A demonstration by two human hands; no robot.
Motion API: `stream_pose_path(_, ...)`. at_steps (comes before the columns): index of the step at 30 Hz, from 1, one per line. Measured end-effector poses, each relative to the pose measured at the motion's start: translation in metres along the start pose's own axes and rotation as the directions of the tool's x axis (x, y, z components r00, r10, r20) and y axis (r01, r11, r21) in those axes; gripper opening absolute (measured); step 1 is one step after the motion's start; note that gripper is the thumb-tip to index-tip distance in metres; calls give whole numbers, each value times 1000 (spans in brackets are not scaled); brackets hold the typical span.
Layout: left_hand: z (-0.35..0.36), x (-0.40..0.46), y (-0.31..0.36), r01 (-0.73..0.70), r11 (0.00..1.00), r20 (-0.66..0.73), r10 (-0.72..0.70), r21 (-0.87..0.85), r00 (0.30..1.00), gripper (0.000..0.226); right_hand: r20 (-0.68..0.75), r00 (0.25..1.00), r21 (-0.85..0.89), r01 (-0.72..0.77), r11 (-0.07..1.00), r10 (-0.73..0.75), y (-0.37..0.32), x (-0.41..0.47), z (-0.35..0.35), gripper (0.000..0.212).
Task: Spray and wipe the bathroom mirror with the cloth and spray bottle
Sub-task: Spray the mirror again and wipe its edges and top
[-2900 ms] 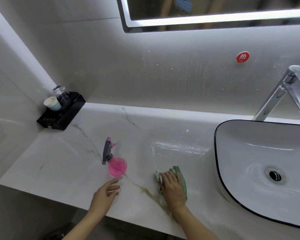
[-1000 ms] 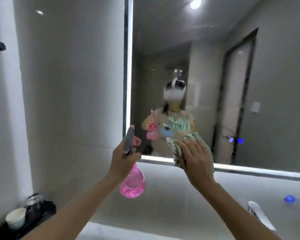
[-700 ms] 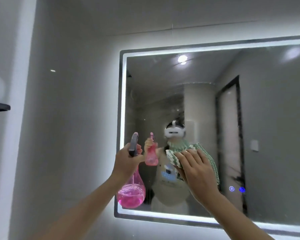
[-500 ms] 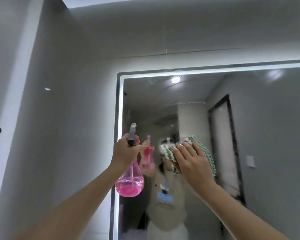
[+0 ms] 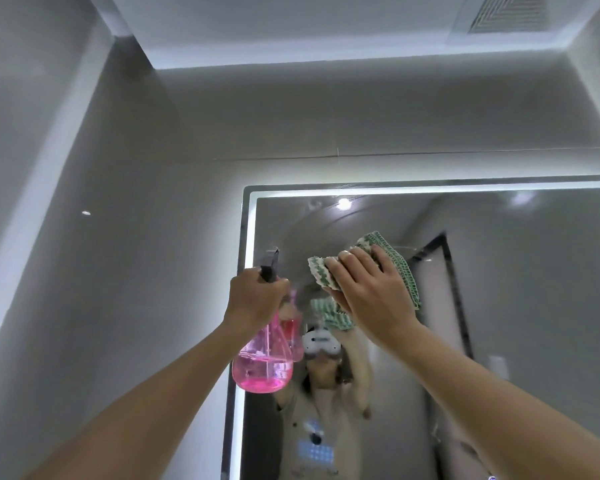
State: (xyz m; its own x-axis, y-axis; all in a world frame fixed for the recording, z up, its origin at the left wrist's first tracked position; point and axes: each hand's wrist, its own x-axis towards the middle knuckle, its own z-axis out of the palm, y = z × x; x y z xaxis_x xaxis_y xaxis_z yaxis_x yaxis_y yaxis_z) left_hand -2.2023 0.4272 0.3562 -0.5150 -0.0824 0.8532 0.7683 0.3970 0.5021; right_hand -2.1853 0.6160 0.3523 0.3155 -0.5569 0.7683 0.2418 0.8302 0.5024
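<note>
While both arms reach up toward the upper left corner of the mirror (image 5: 499, 306), each hand carries its own tool, which looks like a way to spray and wipe without setting anything down. The left hand (image 5: 255, 299) is wrapped around the neck of the spray bottle (image 5: 262, 362), fingers curled over the trigger area, with the dark nozzle poking up just above the knuckles and close to the glass near the lit left edge of the frame. Holding it that high suggests the top of the pane is the target first, so that drips would run down into areas not yet wiped.

The right hand (image 5: 371, 292), just right of centre, presses the cloth (image 5: 400, 268) toward the mirror, fingers fairly straight and spread across it, thumb tucked beneath; I cannot tell whether the cloth actually touches the glass.

That bottle is clear pink plastic, bulbous at the bottom, with pink liquid filling only the lower bulb and a thin dip tube visible inside. That cloth is a bunched green-and-white weave, its edges sticking out above and right of the fingers. No spray droplets are plainly visible on the glass, so I judge the wiping has barely begun.
</note>
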Motion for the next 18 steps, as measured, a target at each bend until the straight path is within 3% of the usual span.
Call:
stream_pose_path(6,1,12,-5,53,999,-107,-52,7,993,28,15,998,-1,58,998,-58,-1,-10,5,30)
stream_pose_path(11,0,7,-12,36,997,-50,-32,62,998,25,25,1000,-21,16,1000,-16,-8,-18,6,30)
stream_pose_path(18,8,-26,-38,140,987,-16,-139,81,990,30,53,999,14,6,1000,-7,-25,-39,-4,33)
